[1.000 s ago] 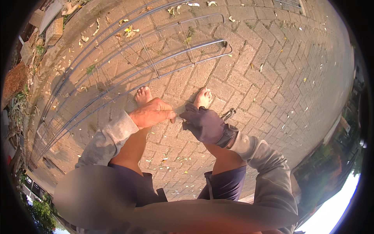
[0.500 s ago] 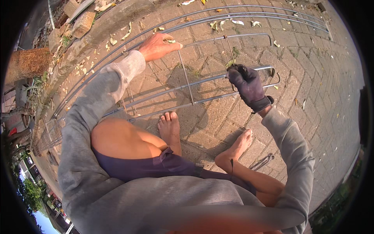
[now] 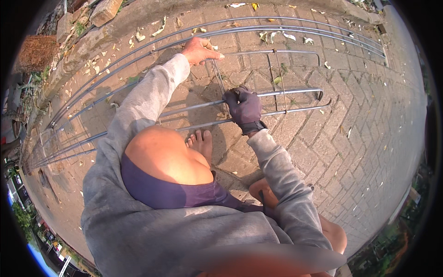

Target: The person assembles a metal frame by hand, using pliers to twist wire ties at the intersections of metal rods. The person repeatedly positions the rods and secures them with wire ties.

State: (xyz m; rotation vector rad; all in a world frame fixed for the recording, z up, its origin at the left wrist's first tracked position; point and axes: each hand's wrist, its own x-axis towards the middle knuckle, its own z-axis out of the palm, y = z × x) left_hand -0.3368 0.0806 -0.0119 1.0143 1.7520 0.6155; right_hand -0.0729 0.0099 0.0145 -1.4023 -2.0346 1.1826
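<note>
A cage of long steel reinforcing bars (image 3: pixel 302 91) with bent ends lies across the paving in front of me. Thin wire stirrups cross it. My left hand (image 3: pixel 199 51), bare, pinches the far corner of one stirrup (image 3: pixel 218 76), where it meets the far bar (image 3: pixel 297 51). My right hand (image 3: pixel 243 106), in a dark purple glove, is closed at the middle bar beside the same stirrup's lower part. Whatever lies inside the gloved fingers is hidden. To its right, a pair of stirrups (image 3: pixel 280 76) stands round the bars near their hooked ends.
Several loose long bars (image 3: pixel 277 28) lie beyond the cage, beside a low kerb (image 3: pixel 134 23). Bricks (image 3: pixel 105 11) sit past the kerb at far left. Dry leaves (image 3: pixel 289 37) are scattered over the paving blocks (image 3: pixel 350 124). My bare foot (image 3: pixel 201 147) is close to the nearest bar.
My right hand has moved left along the bars, from the hooked-end stirrups to the stirrup at my left hand. My left hand stays at the far bar. The view has shifted slightly.
</note>
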